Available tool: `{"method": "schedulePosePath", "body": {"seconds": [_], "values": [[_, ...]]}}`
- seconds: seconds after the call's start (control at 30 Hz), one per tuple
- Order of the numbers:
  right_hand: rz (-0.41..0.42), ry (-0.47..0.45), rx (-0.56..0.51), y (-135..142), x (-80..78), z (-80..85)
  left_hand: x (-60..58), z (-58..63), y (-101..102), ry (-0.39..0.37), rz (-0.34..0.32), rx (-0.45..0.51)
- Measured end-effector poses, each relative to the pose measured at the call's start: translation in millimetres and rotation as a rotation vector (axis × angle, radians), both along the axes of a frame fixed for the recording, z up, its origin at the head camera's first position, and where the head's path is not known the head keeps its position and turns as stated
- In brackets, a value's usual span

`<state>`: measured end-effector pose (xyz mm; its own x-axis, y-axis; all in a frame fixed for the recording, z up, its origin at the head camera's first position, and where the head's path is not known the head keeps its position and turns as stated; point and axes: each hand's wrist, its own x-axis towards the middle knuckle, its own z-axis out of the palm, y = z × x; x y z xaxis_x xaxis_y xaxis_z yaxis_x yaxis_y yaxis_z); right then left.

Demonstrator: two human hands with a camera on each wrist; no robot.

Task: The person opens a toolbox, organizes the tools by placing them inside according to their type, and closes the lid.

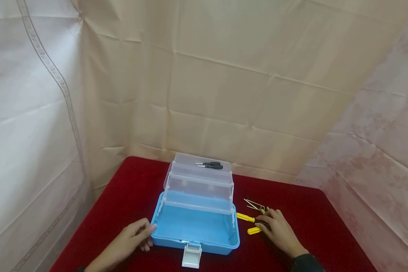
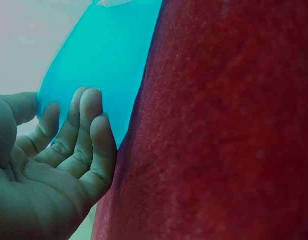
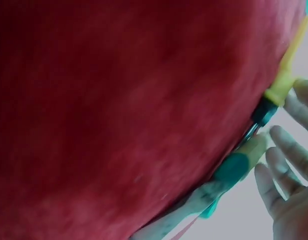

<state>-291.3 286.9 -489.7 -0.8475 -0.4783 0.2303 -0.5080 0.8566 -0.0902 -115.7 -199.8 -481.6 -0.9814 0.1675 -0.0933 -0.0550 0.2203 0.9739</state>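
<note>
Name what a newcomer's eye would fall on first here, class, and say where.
Probably the open blue toolbox, bright against the red cloth, low in the head view. Next come the yellow-handled tools just right of it, by the right grip. Two dark-handled screwdrivers lie on its translucent far section.

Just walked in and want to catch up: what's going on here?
A person's left hand grips the left rim of an open blue toolbox on a red-covered table. Their right hand is at the yellow-handled tools on the table to the box's right; whether it has a firm hold on one isn't clear. Two dark-handled screwdrivers lie on the clear plastic section at the back of the box.
</note>
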Motion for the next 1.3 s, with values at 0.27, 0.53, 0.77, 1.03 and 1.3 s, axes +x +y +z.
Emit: {"method": "schedulePosePath", "body": {"seconds": [0.27, 0.53, 0.77, 1.03, 1.3], "values": [[0.036, -0.141, -0.036, -15.8, 0.3, -2.0, 0.3, -0.9, 0.4, -0.015, 0.012, -0.011], [0.294, -0.127, -0.102, -18.9, 7.5, 4.5, 1.0, -2.0, 0.6, -0.007, 0.003, -0.002], [0.152, -0.162, -0.001, -34.3, 25.7, 9.5, -0.1, -2.0, -0.1, 0.005, -0.006, -0.002], [-0.027, -0.344, -0.1, -47.7, 32.1, 14.4, -3.1, -2.5, 2.3, 0.013, -0.011, -0.009], [-0.304, -0.357, -0.161, -49.5, 32.9, 12.6, -4.3, -3.1, 4.5, 0.003, -0.007, -0.004]]}}
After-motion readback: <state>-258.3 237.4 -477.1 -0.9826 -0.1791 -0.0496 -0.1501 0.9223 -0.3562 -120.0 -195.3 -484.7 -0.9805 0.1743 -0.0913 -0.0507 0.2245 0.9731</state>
